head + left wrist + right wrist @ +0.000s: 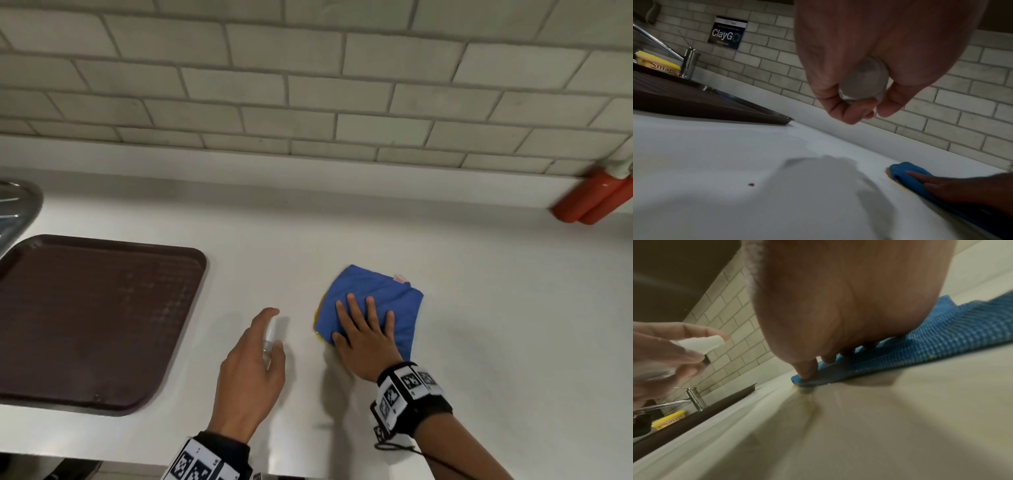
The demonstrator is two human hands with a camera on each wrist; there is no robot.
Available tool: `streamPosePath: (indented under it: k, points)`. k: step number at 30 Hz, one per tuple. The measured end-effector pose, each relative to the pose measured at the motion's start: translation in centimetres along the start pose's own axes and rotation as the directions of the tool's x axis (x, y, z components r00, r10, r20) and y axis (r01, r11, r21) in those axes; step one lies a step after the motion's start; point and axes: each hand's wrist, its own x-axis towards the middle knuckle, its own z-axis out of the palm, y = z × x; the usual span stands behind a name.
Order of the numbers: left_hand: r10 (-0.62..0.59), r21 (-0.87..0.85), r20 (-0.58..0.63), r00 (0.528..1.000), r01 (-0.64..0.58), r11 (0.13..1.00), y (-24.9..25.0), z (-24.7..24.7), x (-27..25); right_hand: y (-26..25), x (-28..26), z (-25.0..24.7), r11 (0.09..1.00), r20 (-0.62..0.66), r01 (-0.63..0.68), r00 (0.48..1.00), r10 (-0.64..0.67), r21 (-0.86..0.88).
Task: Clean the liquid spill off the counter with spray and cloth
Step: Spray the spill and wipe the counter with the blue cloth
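A folded blue cloth (371, 301) with a yellow edge lies on the white counter (479, 325). My right hand (364, 337) presses flat on it, fingers spread and straight; in the right wrist view its fingertips (807, 369) push the cloth (931, 344) down. A faint yellowish wet smear (807, 395) shows at the cloth's near edge. My left hand (255, 363) grips a small clear spray bottle (270, 337) just left of the cloth, held above the counter, index finger stretched over its white top (702, 342). The bottle's round base (864, 79) shows in the left wrist view.
A dark brown tray (89, 318) lies at the left of the counter, beside a sink with a chrome tap (689, 62) and a yellow pack (657, 64). An orange bottle (592, 197) stands at the back right against the tiled wall. A tiny red speck (750, 184) marks the counter.
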Motion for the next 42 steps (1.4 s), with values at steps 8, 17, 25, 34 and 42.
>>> streamPosePath:
  k: [8, 17, 25, 34, 42]
  points:
    - [-0.005, 0.03, -0.007, 1.0, 0.005, 1.0, -0.6, -0.4, 3.0, -1.0, 1.1, -0.2, 0.999, 0.0, 0.027, 1.0, -0.027, -0.044]
    - [0.01, 0.073, 0.068, 0.998, -0.015, 0.997, 0.5, 0.4, 3.9, 2.7, -6.2, 2.3, 0.999, -0.03, 0.001, 1.0, -0.002, -0.044]
    - [0.01, 0.067, 0.096, 0.995, -0.016, 0.998, 2.6, 2.6, 3.1, 9.8, -12.3, 2.8, 0.997, -0.023, -0.077, 0.997, 0.078, 0.029]
    - [0.018, 0.092, 0.038, 0.999, -0.022, 0.996, 4.1, 3.0, 2.2, 10.0, -9.0, 0.8, 0.994, 0.041, -0.102, 0.994, 0.1, 0.033]
    - [-0.021, 0.028, -0.03, 0.999, 0.021, 0.999, 2.6, 1.7, 1.3, 8.2, 0.3, -3.0, 0.996, 0.133, -0.079, 0.988, 0.073, 0.037]
